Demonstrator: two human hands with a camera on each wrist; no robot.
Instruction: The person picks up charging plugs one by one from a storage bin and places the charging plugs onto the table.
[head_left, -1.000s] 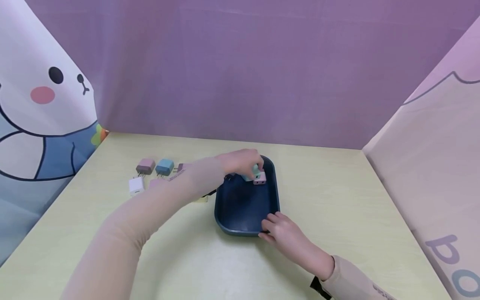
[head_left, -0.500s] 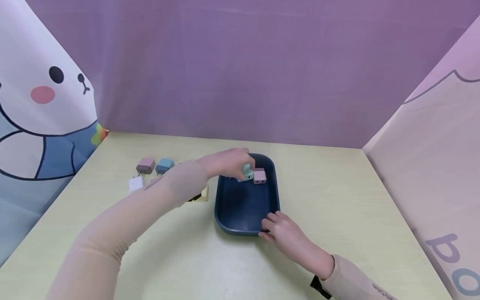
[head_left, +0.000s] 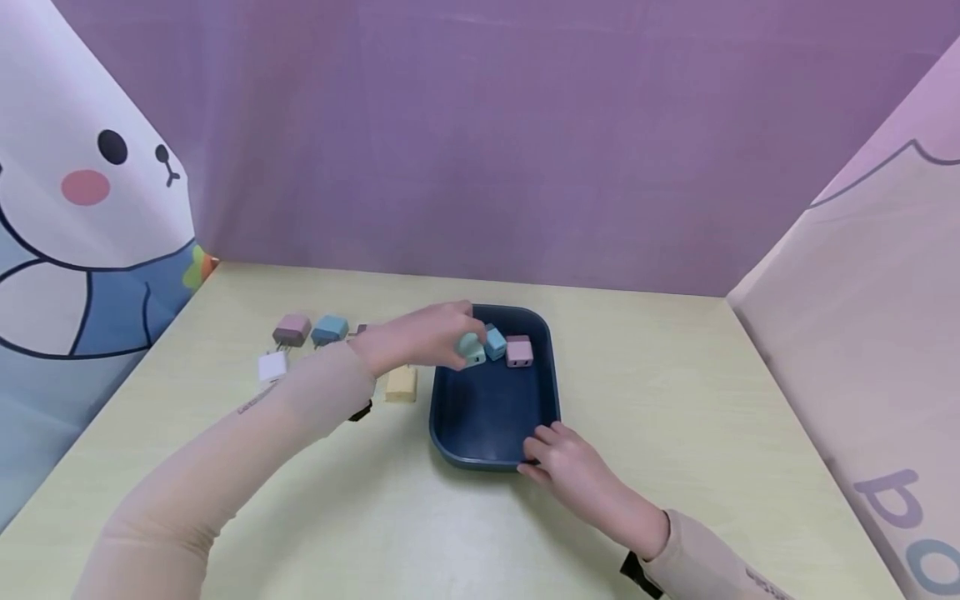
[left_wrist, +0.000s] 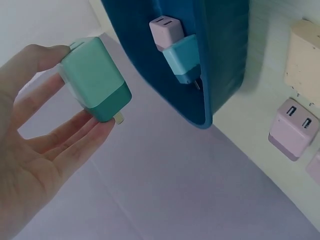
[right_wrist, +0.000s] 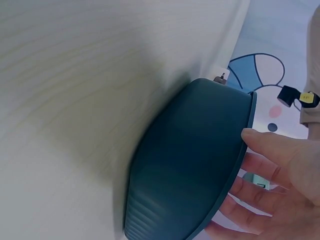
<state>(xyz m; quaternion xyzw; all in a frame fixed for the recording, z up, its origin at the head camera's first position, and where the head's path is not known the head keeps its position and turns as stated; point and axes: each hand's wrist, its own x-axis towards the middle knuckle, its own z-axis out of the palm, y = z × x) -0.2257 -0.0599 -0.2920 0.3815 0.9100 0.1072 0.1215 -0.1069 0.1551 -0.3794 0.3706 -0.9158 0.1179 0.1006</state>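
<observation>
My left hand (head_left: 427,335) grips a mint-green plug charger (left_wrist: 95,75) between thumb and fingertips, its metal prong pointing away from the palm. In the head view this charger overlaps the back left of a dark blue tray (head_left: 495,421). Inside the tray, to the right of that hand, a blue charger (head_left: 495,342) and a pink charger (head_left: 519,352) lie side by side. At the tray's near right corner my right hand (head_left: 566,471) holds the rim, with the thumb outside and the fingers over the edge in the right wrist view.
Left of the tray, several more chargers lie on the pale table (head_left: 637,375): a mauve one (head_left: 292,330), a blue one (head_left: 330,330), a white one (head_left: 273,367) and a cream one (head_left: 401,385). My left forearm covers part of this group. A purple cloth (head_left: 525,150) hangs behind the table.
My left hand has moved left across the tray with the green charger, uncovering the pink charger and then the blue charger inside. The right hand and the tray stay in place.
</observation>
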